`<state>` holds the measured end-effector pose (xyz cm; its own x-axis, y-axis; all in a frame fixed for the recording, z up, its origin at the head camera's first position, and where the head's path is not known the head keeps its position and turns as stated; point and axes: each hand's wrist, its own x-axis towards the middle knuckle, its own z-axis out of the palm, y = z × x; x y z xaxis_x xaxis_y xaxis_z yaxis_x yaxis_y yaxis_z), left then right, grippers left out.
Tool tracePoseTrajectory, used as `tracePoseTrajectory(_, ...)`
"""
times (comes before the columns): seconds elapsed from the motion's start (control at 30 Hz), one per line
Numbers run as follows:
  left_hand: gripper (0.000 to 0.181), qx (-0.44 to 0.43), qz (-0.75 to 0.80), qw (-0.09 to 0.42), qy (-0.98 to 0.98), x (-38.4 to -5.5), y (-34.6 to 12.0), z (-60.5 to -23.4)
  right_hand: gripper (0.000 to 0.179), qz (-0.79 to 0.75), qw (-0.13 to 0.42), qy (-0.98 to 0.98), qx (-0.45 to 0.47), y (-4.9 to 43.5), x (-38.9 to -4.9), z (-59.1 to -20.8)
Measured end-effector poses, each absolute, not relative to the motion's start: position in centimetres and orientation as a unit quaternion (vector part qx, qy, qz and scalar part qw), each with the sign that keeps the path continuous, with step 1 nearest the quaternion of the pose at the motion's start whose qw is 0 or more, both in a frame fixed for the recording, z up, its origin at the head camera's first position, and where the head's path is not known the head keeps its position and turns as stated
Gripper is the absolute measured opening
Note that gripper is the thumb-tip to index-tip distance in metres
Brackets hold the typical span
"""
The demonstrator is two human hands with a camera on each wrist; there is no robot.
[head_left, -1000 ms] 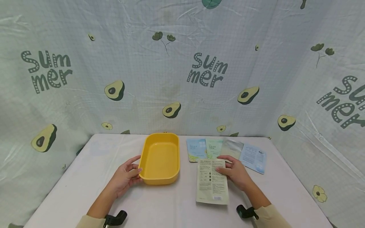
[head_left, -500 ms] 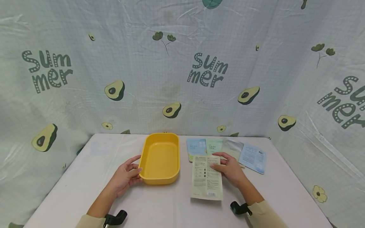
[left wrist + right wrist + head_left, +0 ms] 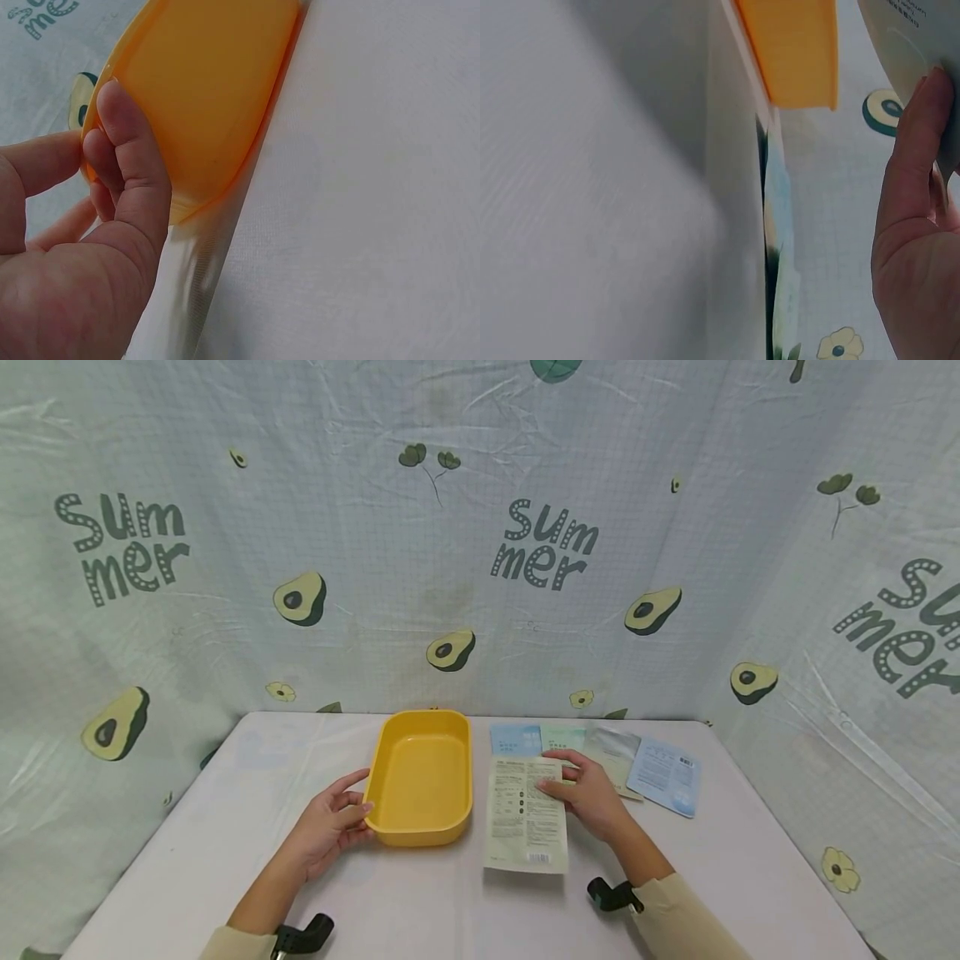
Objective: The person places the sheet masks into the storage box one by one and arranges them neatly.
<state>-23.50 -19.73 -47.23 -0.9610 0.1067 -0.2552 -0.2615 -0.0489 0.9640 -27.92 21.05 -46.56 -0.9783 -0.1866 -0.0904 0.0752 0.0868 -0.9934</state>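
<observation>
A pale grey-green sheet [image 3: 375, 543] printed with avocados, flowers and the word "Summer" stands behind the tray and to both sides of it. A white-surfaced desk [image 3: 420, 902] with rounded far corners extends beneath the tray and on all sides of it. The tray, a deep yellow rectangular vessel with rounded corners [image 3: 418, 838], rests near the desk's far edge. To the right of the tray, and apart from it, a flat cream rectangular packet [image 3: 525, 827] is raised above the desk, its printed face and barcode visible. Further right and behind lie four flat packets side by side. In order outward from the tray, these are a blue packet [image 3: 515, 738], a pale green packet [image 3: 564, 735], a silver-and-cream packet [image 3: 611, 752] and a tilted light-blue packet [image 3: 667, 777]. The left hand [image 3: 335, 822] pinches the tray's near left rim between thumb and fingers. The right hand [image 3: 588, 793], right of the tray, grips the cream packet by its upper right edge, thumb on the printed face. Small black wrist-mounted devices [image 3: 303, 935] sit nearer the viewer than the tray.
</observation>
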Motion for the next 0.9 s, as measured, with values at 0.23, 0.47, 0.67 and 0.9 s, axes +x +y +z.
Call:
tracePoseTrajectory(0.23,0.072,-0.054,0.723,0.128,0.677,-23.5,-19.7,-47.2,0.065,-0.683,0.096,0.723,-0.039,20.2,-28.3,-45.9)
tracePoseTrajectory(0.47,0.074,-0.054,0.729,0.131,0.67,-23.6,-19.9,-47.3,0.064,-0.695,0.096,0.712,-0.038,19.1,-28.7,-45.4)
tracePoseTrajectory(0.67,0.075,-0.052,0.731,0.135,0.667,-23.6,-19.9,-47.2,0.064,-0.7,0.096,0.707,-0.035,18.2,-29.2,-45.3)
tracePoseTrajectory(0.9,0.075,-0.05,0.726,0.133,0.672,-23.7,-19.9,-47.2,0.06,-0.707,0.09,0.7,-0.047,16.9,-30.0,-45.2)
